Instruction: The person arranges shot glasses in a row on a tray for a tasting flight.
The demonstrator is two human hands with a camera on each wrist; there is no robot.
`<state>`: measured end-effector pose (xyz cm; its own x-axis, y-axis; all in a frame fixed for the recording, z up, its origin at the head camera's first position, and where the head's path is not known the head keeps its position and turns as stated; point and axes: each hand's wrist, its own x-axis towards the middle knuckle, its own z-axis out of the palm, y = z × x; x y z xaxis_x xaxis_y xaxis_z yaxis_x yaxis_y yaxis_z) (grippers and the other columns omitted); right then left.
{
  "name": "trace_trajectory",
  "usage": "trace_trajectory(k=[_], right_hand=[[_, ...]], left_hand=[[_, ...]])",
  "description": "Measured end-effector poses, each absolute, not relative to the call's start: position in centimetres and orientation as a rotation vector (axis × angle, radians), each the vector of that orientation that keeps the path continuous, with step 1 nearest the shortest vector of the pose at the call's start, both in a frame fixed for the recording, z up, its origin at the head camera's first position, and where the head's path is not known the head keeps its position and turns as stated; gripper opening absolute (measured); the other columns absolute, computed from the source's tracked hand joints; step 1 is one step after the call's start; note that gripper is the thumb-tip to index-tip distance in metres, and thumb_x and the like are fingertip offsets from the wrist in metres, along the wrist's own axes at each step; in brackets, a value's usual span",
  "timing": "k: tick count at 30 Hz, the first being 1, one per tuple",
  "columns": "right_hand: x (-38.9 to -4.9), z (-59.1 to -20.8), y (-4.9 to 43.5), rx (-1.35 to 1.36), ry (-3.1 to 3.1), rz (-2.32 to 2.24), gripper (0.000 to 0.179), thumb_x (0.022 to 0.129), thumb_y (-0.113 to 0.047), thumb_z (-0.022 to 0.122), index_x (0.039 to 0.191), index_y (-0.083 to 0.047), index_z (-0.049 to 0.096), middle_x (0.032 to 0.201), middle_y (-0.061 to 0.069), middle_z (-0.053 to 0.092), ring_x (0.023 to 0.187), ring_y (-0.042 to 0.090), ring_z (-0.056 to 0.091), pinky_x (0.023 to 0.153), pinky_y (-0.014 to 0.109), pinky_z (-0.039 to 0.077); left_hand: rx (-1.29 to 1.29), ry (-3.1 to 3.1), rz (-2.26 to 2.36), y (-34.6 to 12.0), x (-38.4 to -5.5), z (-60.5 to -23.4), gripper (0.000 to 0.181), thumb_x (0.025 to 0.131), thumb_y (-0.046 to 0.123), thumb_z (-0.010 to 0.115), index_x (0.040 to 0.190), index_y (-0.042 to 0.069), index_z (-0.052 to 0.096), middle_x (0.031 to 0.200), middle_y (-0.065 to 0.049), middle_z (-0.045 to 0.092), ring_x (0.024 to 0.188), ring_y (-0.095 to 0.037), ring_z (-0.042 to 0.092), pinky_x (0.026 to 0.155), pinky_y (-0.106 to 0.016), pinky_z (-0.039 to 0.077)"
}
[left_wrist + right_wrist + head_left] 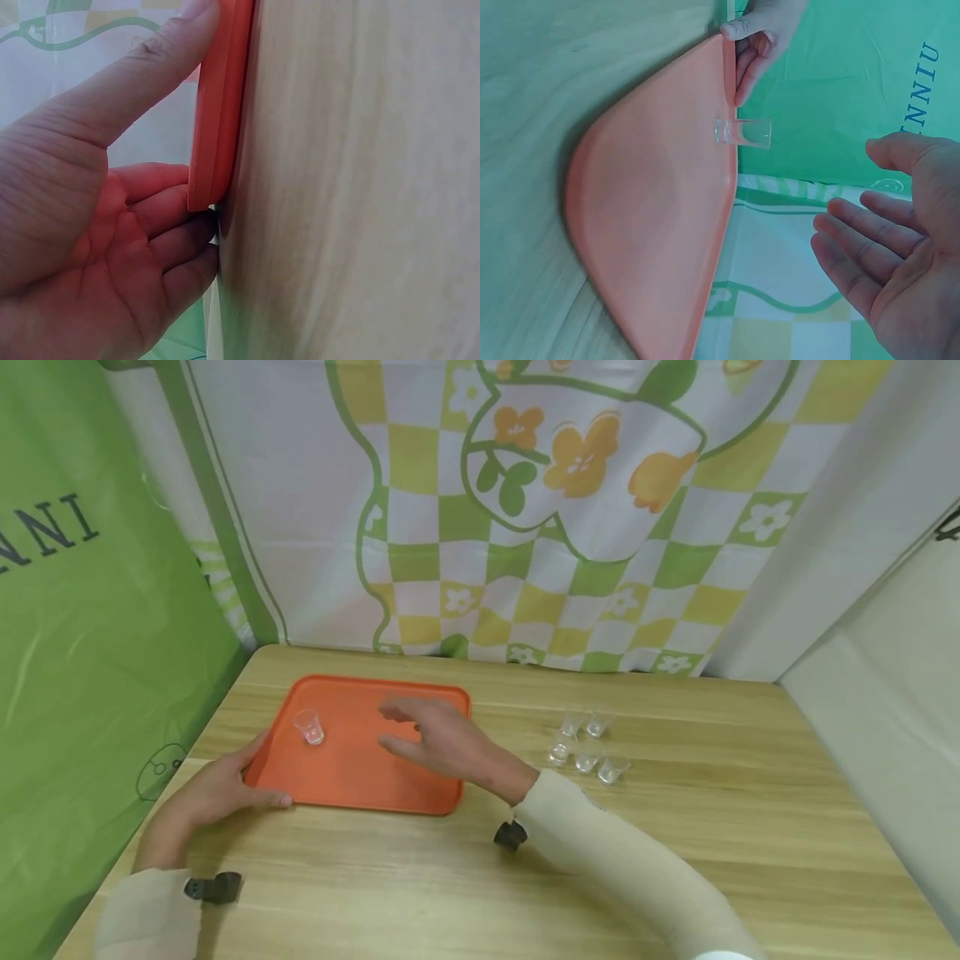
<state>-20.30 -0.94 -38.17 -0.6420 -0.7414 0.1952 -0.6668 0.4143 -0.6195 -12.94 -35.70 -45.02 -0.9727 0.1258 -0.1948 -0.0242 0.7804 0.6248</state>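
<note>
An orange tray lies on the wooden table, with one small clear shot glass standing upright near its left side. My left hand grips the tray's near left corner. Its thumb lies along the front rim and its fingers are bent against the left side. Over the right half of the tray hovers my right hand, fingers apart and nothing in it. In the right wrist view the palm shows bare, some way from the glass.
Several more clear shot glasses stand in a cluster right of the tray, beside my right forearm. A patterned curtain hangs behind the table's back edge. Green cloth borders the left side, and a pale wall the right.
</note>
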Motion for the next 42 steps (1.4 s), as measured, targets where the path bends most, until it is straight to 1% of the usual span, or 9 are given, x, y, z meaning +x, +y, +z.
trace_trajectory(k=[8, 15, 21, 30, 33, 35, 37, 40, 42], right_hand=[[-19.8, -37.9, 2.4, -1.284, 2.574, -1.086, 0.045, 0.102, -0.029, 0.068, 0.14, -0.006, 0.062, 0.137, 0.008, 0.065, 0.123, 0.02, 0.063, 0.096, 0.04, 0.055], [-19.6, -38.0, 5.2, -1.237, 2.618, -1.121, 0.043, 0.102, -0.031, 0.069, 0.138, -0.009, 0.064, 0.137, 0.003, 0.065, 0.119, 0.02, 0.064, 0.093, 0.04, 0.055], [-19.1, -38.1, 7.6, -1.178, 2.647, -1.15, 0.041, 0.102, -0.034, 0.068, 0.137, -0.013, 0.066, 0.137, -0.002, 0.065, 0.122, 0.018, 0.062, 0.098, 0.04, 0.052], [-18.9, -37.9, 11.3, -1.152, 2.752, -1.147, 0.032, 0.099, -0.023, 0.073, 0.128, -0.009, 0.071, 0.13, 0.001, 0.069, 0.122, 0.019, 0.063, 0.099, 0.042, 0.053], [-18.9, -38.0, 12.7, -1.173, 2.803, -1.163, 0.032, 0.097, -0.021, 0.075, 0.126, -0.007, 0.072, 0.128, 0.004, 0.071, 0.118, 0.021, 0.065, 0.096, 0.045, 0.054], [-19.0, -38.2, 13.7, -1.181, 2.841, -1.169, 0.031, 0.096, -0.02, 0.076, 0.125, -0.007, 0.073, 0.126, 0.005, 0.071, 0.108, 0.019, 0.069, 0.092, 0.044, 0.056], [-19.1, -38.4, 14.7, -1.179, 2.872, -1.174, 0.03, 0.095, -0.018, 0.077, 0.123, -0.006, 0.073, 0.123, 0.005, 0.072, 0.086, 0.014, 0.069, 0.085, 0.041, 0.057], [-19.1, -38.7, 16.2, -1.154, 2.896, -1.203, 0.03, 0.094, -0.015, 0.078, 0.122, -0.005, 0.073, 0.122, 0.006, 0.073, 0.08, 0.013, 0.068, 0.083, 0.042, 0.056], [-19.1, -38.9, 17.2, -1.121, 2.903, -1.227, 0.03, 0.094, -0.012, 0.078, 0.121, -0.003, 0.072, 0.121, 0.009, 0.073, 0.088, 0.018, 0.07, 0.087, 0.045, 0.056]], left_hand=[[0.081, 2.742, 0.983, -35.7, -13.0, -45.1, 0.123, 0.083, 0.05, 0.085, 0.164, 0.0, 0.008, 0.153, -0.043, 0.031, 0.134, -0.061, 0.036, 0.104, -0.073, 0.033], [0.075, 2.74, 0.965, -35.7, -12.9, -45.0, 0.123, 0.083, 0.051, 0.084, 0.164, 0.0, 0.007, 0.152, -0.044, 0.03, 0.134, -0.062, 0.035, 0.105, -0.074, 0.032], [0.079, 2.74, 0.971, -35.7, -12.9, -44.9, 0.122, 0.083, 0.05, 0.084, 0.164, 0.0, 0.007, 0.152, -0.045, 0.03, 0.134, -0.063, 0.035, 0.105, -0.073, 0.032], [0.077, 2.728, 0.982, -35.7, -12.9, -44.9, 0.123, 0.083, 0.05, 0.084, 0.164, 0.002, 0.006, 0.153, -0.044, 0.029, 0.135, -0.061, 0.035, 0.105, -0.073, 0.032], [0.08, 2.73, 0.971, -35.7, -12.9, -44.9, 0.123, 0.083, 0.05, 0.084, 0.164, 0.001, 0.006, 0.152, -0.044, 0.03, 0.135, -0.061, 0.036, 0.105, -0.073, 0.033], [0.079, 2.727, 0.969, -35.6, -12.9, -44.8, 0.123, 0.083, 0.05, 0.084, 0.164, 0.001, 0.006, 0.152, -0.044, 0.03, 0.134, -0.061, 0.036, 0.105, -0.072, 0.033], [0.081, 2.726, 0.968, -35.7, -12.9, -44.8, 0.123, 0.083, 0.05, 0.084, 0.164, 0.0, 0.006, 0.152, -0.045, 0.029, 0.134, -0.061, 0.036, 0.105, -0.072, 0.033], [0.088, 2.728, 0.973, -35.7, -12.9, -44.9, 0.123, 0.083, 0.049, 0.085, 0.163, -0.001, 0.007, 0.152, -0.045, 0.029, 0.134, -0.061, 0.036, 0.105, -0.072, 0.034], [0.094, 2.73, 0.979, -35.6, -12.9, -44.9, 0.122, 0.083, 0.049, 0.085, 0.163, -0.002, 0.007, 0.152, -0.045, 0.029, 0.134, -0.06, 0.036, 0.105, -0.072, 0.033]])
